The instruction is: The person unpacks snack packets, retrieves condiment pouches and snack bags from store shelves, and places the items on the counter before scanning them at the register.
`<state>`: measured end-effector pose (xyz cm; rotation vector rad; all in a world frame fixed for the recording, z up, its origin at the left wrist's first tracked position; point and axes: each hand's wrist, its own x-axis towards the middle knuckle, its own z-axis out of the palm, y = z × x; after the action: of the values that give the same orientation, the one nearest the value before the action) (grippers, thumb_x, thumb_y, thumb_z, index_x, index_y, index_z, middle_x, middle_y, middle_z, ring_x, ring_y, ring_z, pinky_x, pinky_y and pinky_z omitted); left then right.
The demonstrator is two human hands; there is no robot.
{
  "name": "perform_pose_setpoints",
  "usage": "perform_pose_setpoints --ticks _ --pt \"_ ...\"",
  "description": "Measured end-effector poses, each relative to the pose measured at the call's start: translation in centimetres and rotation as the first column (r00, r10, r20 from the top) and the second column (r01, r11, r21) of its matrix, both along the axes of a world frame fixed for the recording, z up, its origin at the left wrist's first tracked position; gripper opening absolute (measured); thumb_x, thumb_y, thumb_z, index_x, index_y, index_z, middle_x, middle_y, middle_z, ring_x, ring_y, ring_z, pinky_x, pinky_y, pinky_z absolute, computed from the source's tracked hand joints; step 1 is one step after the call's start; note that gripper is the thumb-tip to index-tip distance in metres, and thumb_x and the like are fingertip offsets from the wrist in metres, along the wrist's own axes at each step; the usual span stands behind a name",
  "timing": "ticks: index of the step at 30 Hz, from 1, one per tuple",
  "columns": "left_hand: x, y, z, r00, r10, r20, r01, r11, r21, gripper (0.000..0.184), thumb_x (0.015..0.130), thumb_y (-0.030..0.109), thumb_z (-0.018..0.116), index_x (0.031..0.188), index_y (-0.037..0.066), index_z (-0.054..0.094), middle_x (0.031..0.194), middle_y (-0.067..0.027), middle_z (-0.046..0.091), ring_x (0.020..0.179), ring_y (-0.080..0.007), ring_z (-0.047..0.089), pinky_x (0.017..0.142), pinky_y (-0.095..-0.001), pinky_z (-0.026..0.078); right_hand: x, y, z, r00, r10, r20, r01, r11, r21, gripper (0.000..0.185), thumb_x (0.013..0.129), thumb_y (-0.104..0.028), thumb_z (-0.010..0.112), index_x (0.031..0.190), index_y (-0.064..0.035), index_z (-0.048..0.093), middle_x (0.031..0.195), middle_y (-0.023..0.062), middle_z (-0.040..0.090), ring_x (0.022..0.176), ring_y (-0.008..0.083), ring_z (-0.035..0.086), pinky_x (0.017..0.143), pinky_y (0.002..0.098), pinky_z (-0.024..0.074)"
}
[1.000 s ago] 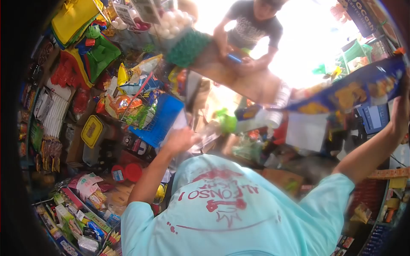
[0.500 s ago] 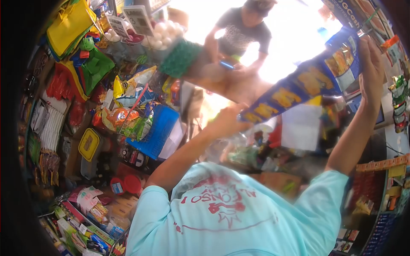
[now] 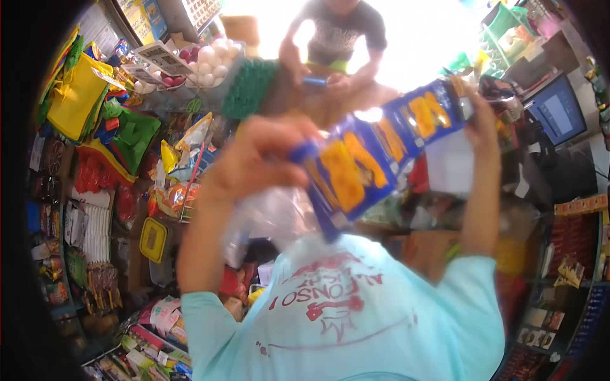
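Observation:
A strip of blue packets with yellow-orange pictures [image 3: 381, 143] stretches between my two hands, above the chest of my turquoise shirt. My left hand [image 3: 270, 155] pinches its lower left end between thumb and fingers, somewhat blurred. The upper right end is in my right hand [image 3: 478, 114], whose fingers are bent round it and partly hidden. Below my left hand hangs a clear plastic bag [image 3: 270, 216]; whether that hand also holds it, I cannot tell.
Across the counter a person [image 3: 337, 38] holds a blue phone [image 3: 314, 81]. Eggs [image 3: 213, 63] and a green egg tray [image 3: 249, 87] are at the upper left. A monitor [image 3: 555, 109] stands at the right. Packed shelves [image 3: 92, 222] line the left side.
The packet strip has come nearer and lower, with both hands now on it. My left hand has risen from the counter area to its end. The view has shifted.

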<state>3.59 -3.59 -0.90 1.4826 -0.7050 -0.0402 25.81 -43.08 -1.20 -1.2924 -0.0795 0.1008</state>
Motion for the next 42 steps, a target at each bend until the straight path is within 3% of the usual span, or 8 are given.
perform_pose_setpoints --ticks 4,9,18,26,31,33,39,42 --pt "0.4 3.0 8.1 0.936 0.334 -0.115 -0.314 0.936 0.162 0.042 0.089 0.029 0.076 0.116 -0.002 0.07 0.095 -0.0035 0.065 0.091 -0.0126 0.063 0.08 -0.0224 0.049 -3.7 1.9 -14.3 0.918 0.292 -0.268 -0.135 0.866 0.481 0.029 0.104 -0.018 0.049 0.128 -0.006 0.059 0.116 0.0083 0.067 0.095 0.0178 0.068 0.083 0.0385 0.0596" --pt "4.2 1.7 14.7 0.972 0.204 -0.118 -0.097 0.802 0.59 0.043 0.094 0.038 0.068 0.119 0.003 0.069 0.092 -0.0052 0.069 0.081 -0.012 0.062 0.074 -0.0268 0.051 -10.5 8.2 -23.2 0.659 0.55 -0.513 -0.326 0.824 0.464 0.045 0.109 -0.037 0.038 0.135 -0.0027 0.052 0.133 0.0171 0.06 0.123 0.0286 0.058 0.104 0.0512 0.0423" --pt "5.2 1.1 18.6 0.941 0.337 0.009 -0.14 0.367 0.919 0.035 0.099 0.035 0.06 0.106 0.003 0.071 0.086 -0.003 0.066 0.076 -0.011 0.058 0.071 -0.0268 0.048 -10.1 9.9 -20.3 0.81 0.362 -0.46 -0.262 0.927 0.268 0.028 0.101 -0.025 0.053 0.123 -0.0061 0.055 0.12 0.0117 0.065 0.111 0.0231 0.062 0.093 0.0389 0.0498" --pt "5.2 1.5 19.0 0.892 0.452 0.024 -0.114 0.174 0.978 0.038 0.104 0.032 0.053 0.094 0.002 0.073 0.085 -0.0011 0.063 0.075 -0.0109 0.054 0.071 -0.0276 0.046 -8.8 13.3 -12.5 0.885 0.452 -0.115 -0.445 0.892 0.085 0.026 0.1 -0.02 0.058 0.121 -0.0053 0.06 0.114 0.0083 0.068 0.106 0.0161 0.063 0.091 0.0311 0.0497" --pt "5.0 2.0 16.4 0.984 0.151 -0.09 0.034 0.339 0.94 0.037 0.103 0.033 0.054 0.094 0.002 0.072 0.125 -0.0102 0.059 0.1 -0.0159 0.055 0.087 -0.0327 0.045 -11.8 17.0 -1.4 0.745 0.486 0.458 -0.449 0.872 -0.194 0.04 0.095 -0.022 0.07 0.127 -0.0004 0.059 0.116 0.0075 0.067 0.111 0.0137 0.061 0.099 0.0302 0.0478" --pt "3.6 1.4 13.7 0.945 0.325 -0.042 -0.129 0.485 0.865 0.045 0.093 0.032 0.073 0.123 0.001 0.066 0.096 -0.0001 0.069 0.077 -0.0075 0.06 0.07 -0.0246 0.05 -11.9 18.3 -0.3 0.658 0.626 0.418 -0.59 0.774 -0.229 0.044 0.093 -0.024 0.074 0.127 0.0001 0.06 0.117 0.007 0.067 0.111 0.0128 0.061 0.099 0.0306 0.0484" --pt "1.3 0.5 11.0 0.93 -0.059 -0.364 0.316 0.635 0.705 0.024 0.089 0.013 0.075 0.109 0.002 0.067 0.076 0.0067 0.06 0.064 0.0014 0.049 0.054 -0.0191 0.038 -11.4 18.7 0.6 0.185 0.969 0.164 -0.912 0.232 -0.339 0.042 0.088 -0.019 0.08 0.122 0.0009 0.064 0.11 0.0044 0.07 0.103 0.0095 0.063 0.093 0.0289 0.0508" --pt "-0.9 1.7 5.9 0.885 -0.088 -0.458 0.326 0.819 0.473 0.024 0.088 0.008 0.075 0.109 0.002 0.066 0.074 0.0085 0.057 0.06 0.0032 0.045 0.05 -0.0194 0.032 -12.7 18.3 -0.3 0.008 0.996 0.091 -0.961 0.033 -0.276 0.031 0.09 -0.014 0.077 0.114 0.002 0.067 0.101 0.0028 0.072 0.093 0.0077 0.065 0.084 0.0256 0.053"
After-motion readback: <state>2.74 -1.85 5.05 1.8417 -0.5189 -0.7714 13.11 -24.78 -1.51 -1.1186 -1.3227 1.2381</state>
